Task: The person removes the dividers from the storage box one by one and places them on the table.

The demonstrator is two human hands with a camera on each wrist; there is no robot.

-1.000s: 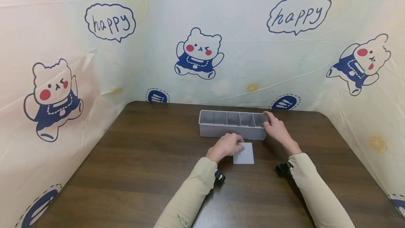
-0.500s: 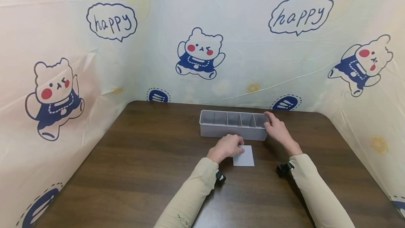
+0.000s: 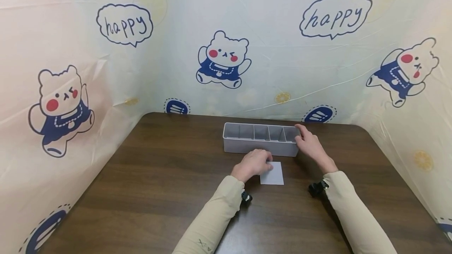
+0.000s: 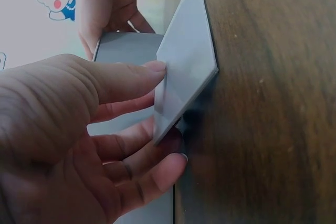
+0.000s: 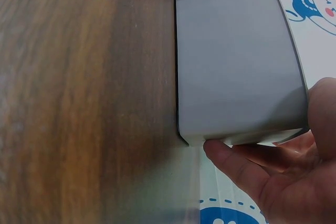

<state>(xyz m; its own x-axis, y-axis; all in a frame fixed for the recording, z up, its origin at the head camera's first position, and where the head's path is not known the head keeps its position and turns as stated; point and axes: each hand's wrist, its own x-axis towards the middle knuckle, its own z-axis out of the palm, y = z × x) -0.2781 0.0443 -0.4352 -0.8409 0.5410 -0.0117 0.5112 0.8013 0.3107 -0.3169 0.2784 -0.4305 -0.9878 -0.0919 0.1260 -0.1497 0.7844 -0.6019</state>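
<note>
A long grey storage box (image 3: 260,146) with several compartments in a row stands on the table, open side up. My left hand (image 3: 252,164) is just in front of it. Between thumb and fingers it pinches a thin, flat white square panel (image 4: 185,51), the thumb on the face turned to the wrist camera. That panel is tilted off the wood, one edge near the tabletop. At the box's right end, my right hand (image 3: 310,144) grips the end wall, its fingers (image 5: 239,169) against the outside and the thumb side by the rim.
The dark brown wooden table (image 3: 159,191) reaches back to a pale curtain (image 3: 169,50) printed with cartoon bears. Curtain also hangs along both sides. A small black camera is strapped at each wrist.
The white panel has moved slightly toward me in the left hand, and has since stayed nearly still. The right hand and the box have kept their places.
</note>
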